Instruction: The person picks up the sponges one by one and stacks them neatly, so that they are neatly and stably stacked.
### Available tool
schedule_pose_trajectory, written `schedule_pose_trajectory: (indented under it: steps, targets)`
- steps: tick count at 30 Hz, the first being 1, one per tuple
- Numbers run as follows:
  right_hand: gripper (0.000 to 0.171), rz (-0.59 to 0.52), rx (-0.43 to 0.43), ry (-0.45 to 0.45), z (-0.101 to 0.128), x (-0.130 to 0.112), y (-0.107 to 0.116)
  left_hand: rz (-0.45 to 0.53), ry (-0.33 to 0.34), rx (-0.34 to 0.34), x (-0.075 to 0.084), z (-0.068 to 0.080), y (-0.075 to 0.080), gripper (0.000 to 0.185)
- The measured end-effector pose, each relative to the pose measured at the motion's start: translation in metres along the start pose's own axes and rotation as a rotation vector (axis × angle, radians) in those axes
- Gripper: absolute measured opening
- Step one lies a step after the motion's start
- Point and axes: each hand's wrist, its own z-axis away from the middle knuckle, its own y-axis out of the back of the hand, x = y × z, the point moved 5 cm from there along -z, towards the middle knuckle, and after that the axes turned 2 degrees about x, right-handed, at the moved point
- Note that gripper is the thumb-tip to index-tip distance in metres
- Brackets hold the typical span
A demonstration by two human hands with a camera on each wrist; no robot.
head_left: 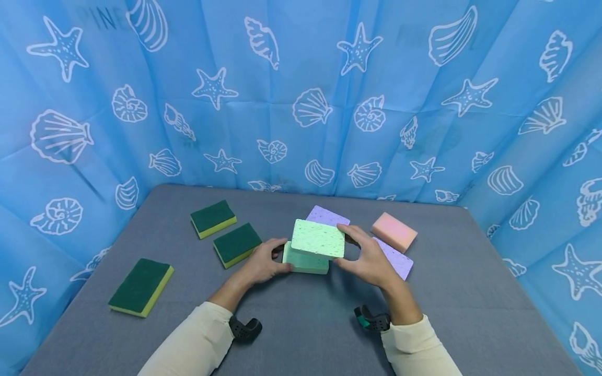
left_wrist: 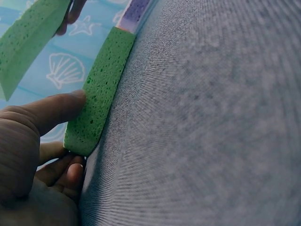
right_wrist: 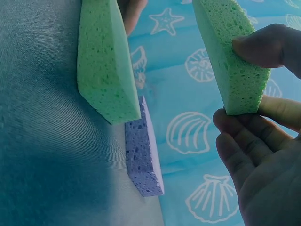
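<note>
A light green sponge [head_left: 317, 238] is being gripped by the right hand [head_left: 371, 258] above a second green sponge [head_left: 301, 262], which is being grasped by the left hand [head_left: 263, 263].

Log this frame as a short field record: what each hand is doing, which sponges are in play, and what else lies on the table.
right hand: pinches the upper green sponge, lifted and tilted
left hand: thumb and fingers on the lower green sponge, which lies on the table
gap: the two green sponges are apart in the right wrist view
purple sponges: one behind, one under the right hand
pink sponge: right, untouched
dark green scrub sponges: three at left
</note>
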Motion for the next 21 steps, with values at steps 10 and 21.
schedule_pose_trajectory:
  steps: [10,21]
  targets:
    - [0.072,-0.01,-0.036,-0.023,-0.003,0.011,-0.015,0.004,0.021,0.01,-0.001,0.001,-0.001,0.072]
    - [0.071,0.017,-0.074,-0.029,-0.005,0.021,-0.025,0.008,0.019,0.011,-0.004,-0.002,-0.001,0.076]
